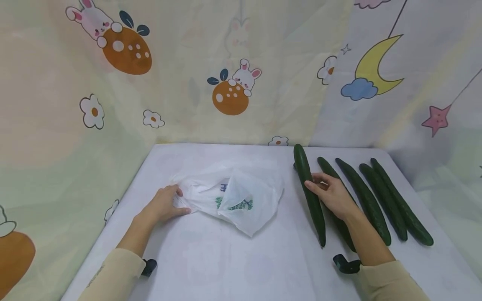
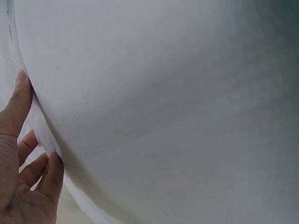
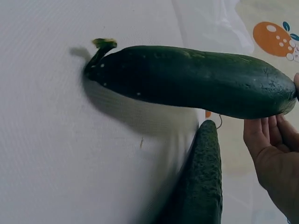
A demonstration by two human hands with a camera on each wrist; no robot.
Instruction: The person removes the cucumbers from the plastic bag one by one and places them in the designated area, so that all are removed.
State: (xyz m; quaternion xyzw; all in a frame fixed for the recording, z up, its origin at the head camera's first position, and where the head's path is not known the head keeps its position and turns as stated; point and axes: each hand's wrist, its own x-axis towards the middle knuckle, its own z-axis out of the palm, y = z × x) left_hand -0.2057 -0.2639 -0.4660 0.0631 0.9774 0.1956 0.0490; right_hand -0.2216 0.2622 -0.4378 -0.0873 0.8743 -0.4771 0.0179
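A white plastic bag (image 1: 263,188) with green and blue print lies crumpled on the left half of the table. Thumb and fingers spread apart, my left hand (image 1: 165,203) touches the bag's left end; its fingertips rest at the bag's edge in the left wrist view. My right hand (image 1: 336,196) grips a long dark green cucumber (image 1: 314,211) around its middle, thumb on the near side. The right wrist view shows this cucumber (image 3: 177,79) with its short stem over the cloth, and the tip of another cucumber (image 3: 201,182) below it.
Several more cucumbers (image 1: 364,196) lie side by side, slanting, on the right of the table. A white cloth (image 1: 226,267) covers the table. Printed curtains (image 1: 293,75) hang behind it and at both sides.
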